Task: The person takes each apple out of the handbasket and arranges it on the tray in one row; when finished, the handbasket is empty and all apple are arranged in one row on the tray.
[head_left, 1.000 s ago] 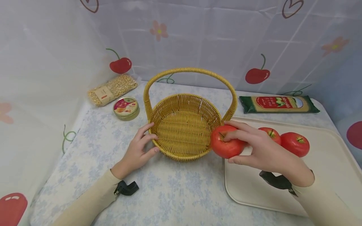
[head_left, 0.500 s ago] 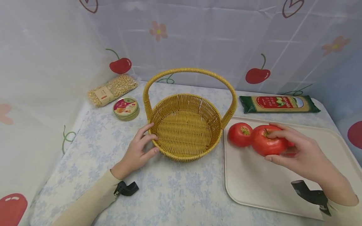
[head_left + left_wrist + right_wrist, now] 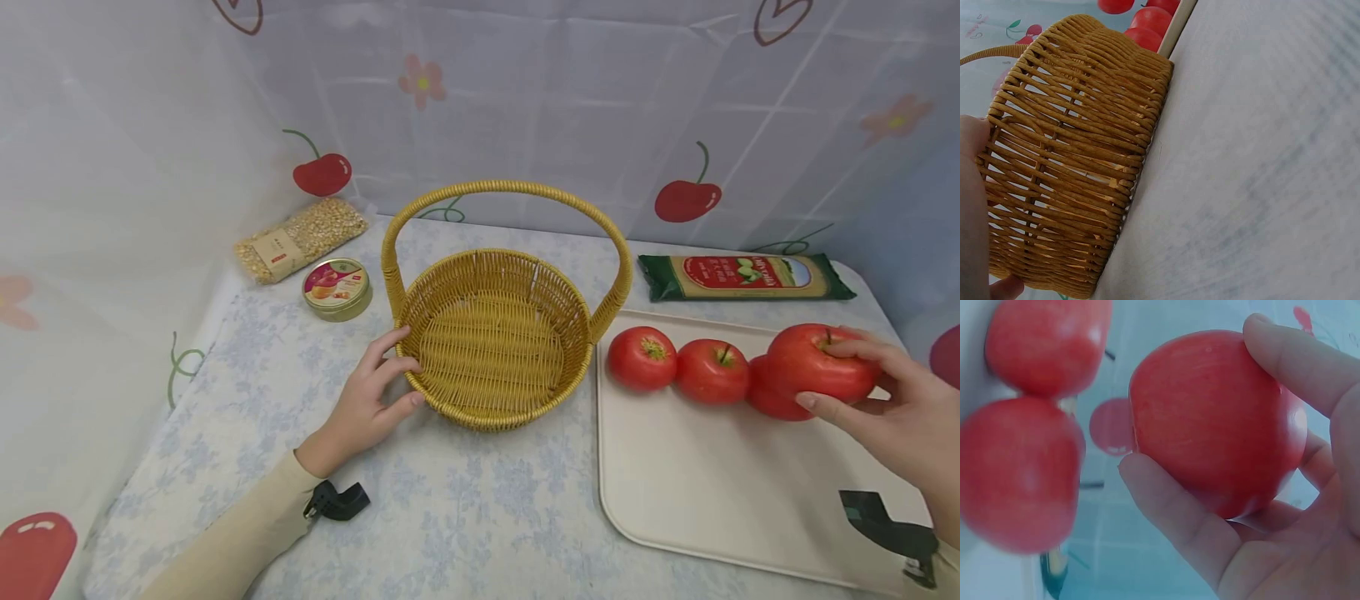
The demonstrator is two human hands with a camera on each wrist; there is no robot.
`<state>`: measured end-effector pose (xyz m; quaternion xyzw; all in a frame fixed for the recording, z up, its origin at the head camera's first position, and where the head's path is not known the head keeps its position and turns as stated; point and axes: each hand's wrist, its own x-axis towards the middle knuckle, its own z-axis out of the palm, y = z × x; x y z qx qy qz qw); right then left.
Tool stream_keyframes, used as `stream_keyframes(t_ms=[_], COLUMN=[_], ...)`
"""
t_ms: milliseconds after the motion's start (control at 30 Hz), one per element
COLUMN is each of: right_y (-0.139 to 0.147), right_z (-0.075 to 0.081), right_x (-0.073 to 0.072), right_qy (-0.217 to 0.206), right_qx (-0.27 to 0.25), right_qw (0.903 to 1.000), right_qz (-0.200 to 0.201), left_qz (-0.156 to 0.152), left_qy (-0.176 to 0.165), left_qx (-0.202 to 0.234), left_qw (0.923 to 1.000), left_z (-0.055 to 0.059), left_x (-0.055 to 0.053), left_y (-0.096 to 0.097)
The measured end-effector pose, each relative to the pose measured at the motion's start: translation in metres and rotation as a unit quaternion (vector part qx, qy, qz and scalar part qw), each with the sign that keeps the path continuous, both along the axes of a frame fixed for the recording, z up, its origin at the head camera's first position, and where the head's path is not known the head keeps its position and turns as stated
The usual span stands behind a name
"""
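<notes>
A wicker basket (image 3: 487, 342) with a tall arched handle stands mid-table. My left hand (image 3: 367, 404) holds its left rim, fingertips over the edge and thumb against the outer wall; in the left wrist view the woven side (image 3: 1072, 156) fills much of the picture. On the right, my right hand (image 3: 900, 400) grips a red apple (image 3: 817, 360) over the tray (image 3: 697, 492). In the right wrist view, fingers and thumb surround this apple (image 3: 1216, 419). Two apples (image 3: 641, 358) (image 3: 712, 372) and a partly covered third apple (image 3: 772, 393) form a row on the tray.
Behind the tray lies a green and gold packet (image 3: 746, 277). A round tin (image 3: 337, 289) and a clear bag of yellow kernels (image 3: 300, 240) sit at the back left. A printed curtain (image 3: 525, 108) hangs behind the table.
My right hand has carried the apple rightward from beside the basket's right rim to the right end of the apple row. The apples behind it have come into view. My left hand has stayed put.
</notes>
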<state>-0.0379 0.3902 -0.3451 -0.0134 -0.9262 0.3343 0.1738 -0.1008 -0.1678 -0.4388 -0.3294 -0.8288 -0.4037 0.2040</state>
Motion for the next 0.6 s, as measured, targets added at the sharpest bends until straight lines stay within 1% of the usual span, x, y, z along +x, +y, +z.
stream_keyframes(t_ms=[67,133,200,267,367,500,600], right_y=[0.005,0.010,0.015,0.020,0.027,0.033,0.036], right_z=[-0.002,-0.003,-0.006,-0.009,-0.013,-0.017,-0.019], right_x=[0.001,0.001,0.001,0.002,0.001,-0.001,-0.001], right_qy=[0.009,0.022,0.028,0.031,0.018,-0.008,-0.026], right_qx=[-0.009,-0.017,-0.024,-0.024,-0.024,-0.030,-0.035], right_qw=[0.9998,0.9994,0.9988,0.9979,0.9945,0.9847,0.9776], right_qz=[-0.015,-0.022,-0.032,-0.051,-0.100,-0.172,-0.206], left_qz=[0.000,0.001,0.000,0.000,-0.001,-0.001,0.000], left_qy=[-0.004,-0.009,-0.002,0.000,0.005,0.002,-0.001], left_qx=[-0.001,0.000,-0.001,-0.001,0.000,0.000,-0.002], left_qw=[1.0000,1.0000,1.0000,1.0000,1.0000,1.0000,1.0000], left_z=[0.000,0.000,0.000,-0.001,-0.001,0.000,0.001], left_x=[0.000,0.000,0.000,0.000,-0.001,0.000,0.000], left_y=[0.000,0.000,0.000,0.000,0.000,0.000,0.000])
